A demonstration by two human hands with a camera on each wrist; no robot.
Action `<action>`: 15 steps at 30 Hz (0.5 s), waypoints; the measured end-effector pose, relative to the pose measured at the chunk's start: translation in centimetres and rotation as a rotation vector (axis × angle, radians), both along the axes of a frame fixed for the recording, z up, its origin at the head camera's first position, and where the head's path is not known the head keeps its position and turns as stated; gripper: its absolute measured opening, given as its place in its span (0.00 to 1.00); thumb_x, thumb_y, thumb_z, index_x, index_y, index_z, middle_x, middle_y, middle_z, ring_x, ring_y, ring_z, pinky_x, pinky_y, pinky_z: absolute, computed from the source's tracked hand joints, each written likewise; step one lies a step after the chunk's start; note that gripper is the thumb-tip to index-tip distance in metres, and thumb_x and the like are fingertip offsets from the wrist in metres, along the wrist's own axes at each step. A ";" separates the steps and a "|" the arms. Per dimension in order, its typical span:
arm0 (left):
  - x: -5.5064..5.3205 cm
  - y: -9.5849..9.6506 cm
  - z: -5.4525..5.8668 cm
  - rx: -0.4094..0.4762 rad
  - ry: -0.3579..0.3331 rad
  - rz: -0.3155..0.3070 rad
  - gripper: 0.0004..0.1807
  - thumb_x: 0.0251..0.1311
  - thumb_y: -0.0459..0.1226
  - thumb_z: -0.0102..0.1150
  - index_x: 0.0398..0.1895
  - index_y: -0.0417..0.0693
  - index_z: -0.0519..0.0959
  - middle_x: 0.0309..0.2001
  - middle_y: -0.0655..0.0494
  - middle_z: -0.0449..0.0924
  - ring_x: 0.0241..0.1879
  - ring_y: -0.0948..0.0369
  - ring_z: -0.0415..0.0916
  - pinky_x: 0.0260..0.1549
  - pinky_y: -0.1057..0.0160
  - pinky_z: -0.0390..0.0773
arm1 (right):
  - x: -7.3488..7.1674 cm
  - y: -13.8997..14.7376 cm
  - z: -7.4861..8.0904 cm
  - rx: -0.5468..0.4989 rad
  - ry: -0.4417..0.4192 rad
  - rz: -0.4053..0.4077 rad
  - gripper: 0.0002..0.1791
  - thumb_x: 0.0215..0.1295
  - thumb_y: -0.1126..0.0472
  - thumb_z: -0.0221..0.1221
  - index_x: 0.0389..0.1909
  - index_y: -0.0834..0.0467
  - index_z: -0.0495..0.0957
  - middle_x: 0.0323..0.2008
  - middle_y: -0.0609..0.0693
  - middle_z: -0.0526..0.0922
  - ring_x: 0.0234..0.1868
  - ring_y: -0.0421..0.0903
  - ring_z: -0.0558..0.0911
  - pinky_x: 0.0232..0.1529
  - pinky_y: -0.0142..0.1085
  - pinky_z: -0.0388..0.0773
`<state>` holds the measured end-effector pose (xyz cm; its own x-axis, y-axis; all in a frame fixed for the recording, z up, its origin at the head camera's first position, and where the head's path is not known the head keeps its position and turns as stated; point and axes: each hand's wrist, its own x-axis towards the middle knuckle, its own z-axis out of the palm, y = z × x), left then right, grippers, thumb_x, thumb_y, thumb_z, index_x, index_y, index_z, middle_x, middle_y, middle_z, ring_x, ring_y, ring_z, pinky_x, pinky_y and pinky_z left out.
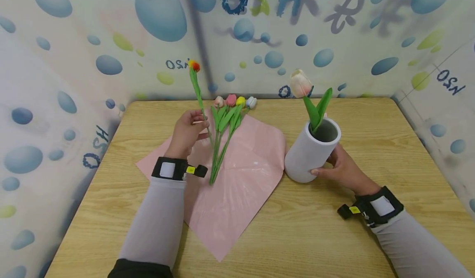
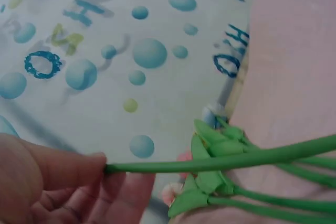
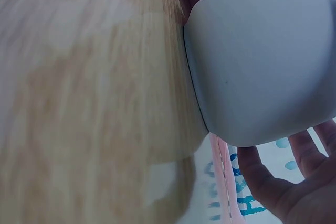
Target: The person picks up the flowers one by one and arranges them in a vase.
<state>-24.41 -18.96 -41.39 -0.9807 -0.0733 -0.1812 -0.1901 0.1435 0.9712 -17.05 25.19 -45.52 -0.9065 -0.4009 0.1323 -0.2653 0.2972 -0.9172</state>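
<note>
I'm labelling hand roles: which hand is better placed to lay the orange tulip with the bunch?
Probably the left hand: it pinches the orange tulip near the bunch, while the right hand holds the white vase.

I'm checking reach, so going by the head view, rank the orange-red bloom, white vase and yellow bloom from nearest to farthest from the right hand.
1. White vase: held by the right hand.
2. Yellow bloom: left of the vase.
3. Orange-red bloom: farthest left, above the left hand in that view.
</note>
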 end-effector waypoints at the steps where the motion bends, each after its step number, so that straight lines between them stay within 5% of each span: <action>1: 0.0 0.1 0.1 0.031 0.007 0.007 0.26 0.75 0.33 0.57 0.73 0.42 0.65 0.55 0.54 0.74 0.55 0.55 0.79 0.47 0.60 0.88 | 0.0 0.0 0.0 0.000 0.000 -0.002 0.55 0.56 0.74 0.72 0.79 0.48 0.53 0.68 0.40 0.71 0.66 0.32 0.73 0.61 0.22 0.72; 6: 0.2 0.8 0.7 0.156 0.046 0.025 0.25 0.73 0.32 0.59 0.70 0.44 0.68 0.52 0.57 0.75 0.52 0.60 0.81 0.42 0.64 0.88 | -0.1 0.1 -0.1 0.009 -0.004 -0.001 0.55 0.57 0.74 0.72 0.80 0.47 0.53 0.69 0.41 0.70 0.66 0.32 0.73 0.61 0.22 0.72; 15: 0.7 2.0 1.4 0.251 0.102 -0.012 0.21 0.73 0.30 0.58 0.66 0.49 0.70 0.52 0.54 0.76 0.50 0.60 0.80 0.41 0.64 0.88 | -0.3 0.2 -0.1 0.023 -0.008 0.006 0.54 0.58 0.72 0.72 0.80 0.47 0.52 0.70 0.44 0.69 0.66 0.31 0.73 0.61 0.22 0.72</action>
<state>-23.76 -16.93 -39.96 -0.9953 -0.0271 -0.0928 -0.0895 -0.1029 0.9907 -17.32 25.39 -45.64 -0.9053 -0.4088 0.1153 -0.2594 0.3170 -0.9123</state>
